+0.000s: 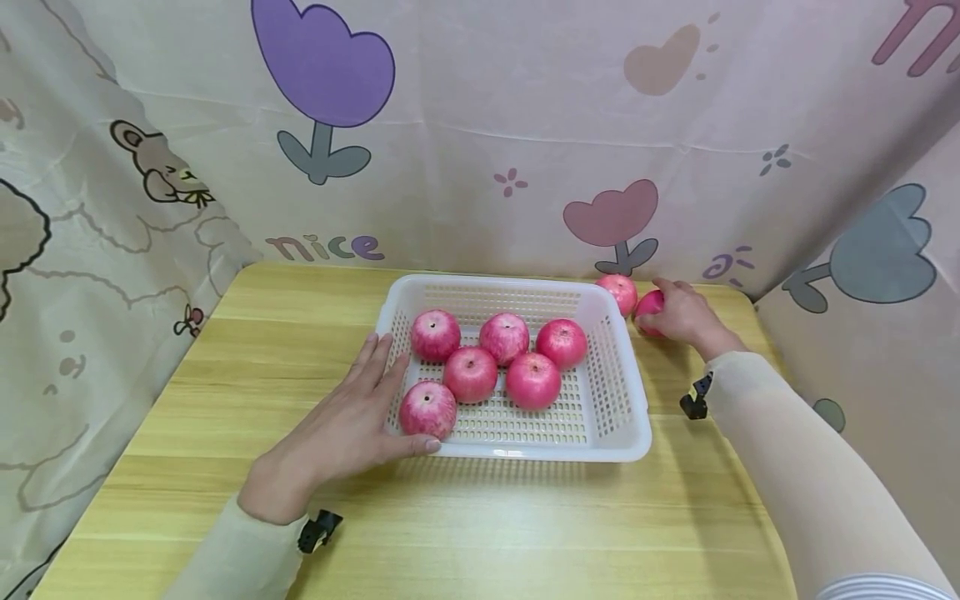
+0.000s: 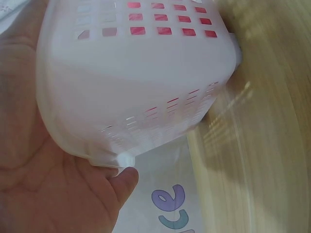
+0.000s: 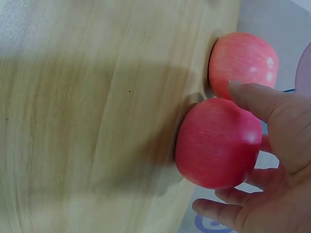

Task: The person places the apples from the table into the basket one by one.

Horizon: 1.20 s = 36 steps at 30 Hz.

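A white perforated plastic basket (image 1: 540, 453) stands on the table with several red apples (image 1: 470, 375) inside. My left hand (image 1: 348, 425) rests along its front left corner, fingers spread over the left rim and thumb on the front rim. The left wrist view shows the palm against the basket's outer wall (image 2: 136, 68). Beyond the basket's right side, my right hand (image 1: 686, 317) holds a red apple (image 3: 216, 145), thumb on one side and fingers curled round the other. Another apple (image 3: 243, 60) lies beside it, near the back edge.
The light wooden table (image 1: 480, 533) extends to both sides and in front of the basket. A printed cloth (image 1: 465, 167) hangs right behind the table's back edge and along both sides. Small black devices (image 1: 696, 397) are fixed at both wrists.
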Motion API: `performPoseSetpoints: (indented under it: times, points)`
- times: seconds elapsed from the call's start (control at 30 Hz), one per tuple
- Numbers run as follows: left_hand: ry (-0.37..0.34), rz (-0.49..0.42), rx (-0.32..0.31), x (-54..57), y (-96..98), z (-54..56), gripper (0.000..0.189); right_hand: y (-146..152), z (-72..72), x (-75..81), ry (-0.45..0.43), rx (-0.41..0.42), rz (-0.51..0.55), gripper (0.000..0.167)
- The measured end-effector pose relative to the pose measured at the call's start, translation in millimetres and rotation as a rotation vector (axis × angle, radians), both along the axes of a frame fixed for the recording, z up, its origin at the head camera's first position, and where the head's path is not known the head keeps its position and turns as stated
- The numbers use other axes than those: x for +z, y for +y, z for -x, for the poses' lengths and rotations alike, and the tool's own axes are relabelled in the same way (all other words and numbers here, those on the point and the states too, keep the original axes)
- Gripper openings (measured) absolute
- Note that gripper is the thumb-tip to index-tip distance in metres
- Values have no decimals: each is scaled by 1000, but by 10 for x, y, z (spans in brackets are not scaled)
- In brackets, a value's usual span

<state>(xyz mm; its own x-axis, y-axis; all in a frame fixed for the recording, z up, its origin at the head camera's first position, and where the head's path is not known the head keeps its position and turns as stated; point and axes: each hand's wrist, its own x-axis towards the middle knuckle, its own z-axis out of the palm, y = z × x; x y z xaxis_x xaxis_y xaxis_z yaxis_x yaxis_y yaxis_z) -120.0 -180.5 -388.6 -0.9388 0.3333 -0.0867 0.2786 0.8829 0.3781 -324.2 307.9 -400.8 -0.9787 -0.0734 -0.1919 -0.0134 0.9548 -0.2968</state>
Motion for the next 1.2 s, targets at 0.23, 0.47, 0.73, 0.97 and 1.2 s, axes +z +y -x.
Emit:
performPoseSetpoints:
  times: [0.23,0.47,0.73,0.97,1.2]
  points:
    - [-8,-9,4,2,6,6,131,5,6,-10,-17,-8,2,91]
    - [-7,-6,3,3,2,11,135,2,11,-25,-23,-20,2,89]
    - [-9,-5,6,2,-1,12,136,-14,2,-29,-35,-38,11,88]
    - [-4,-8,4,-8,-2,13,136,-11,-11,-28,-34,-43,17,88]
    - [-5,-14,10,-10,-1,8,134,0,-21,-40,-13,-46,0,85]
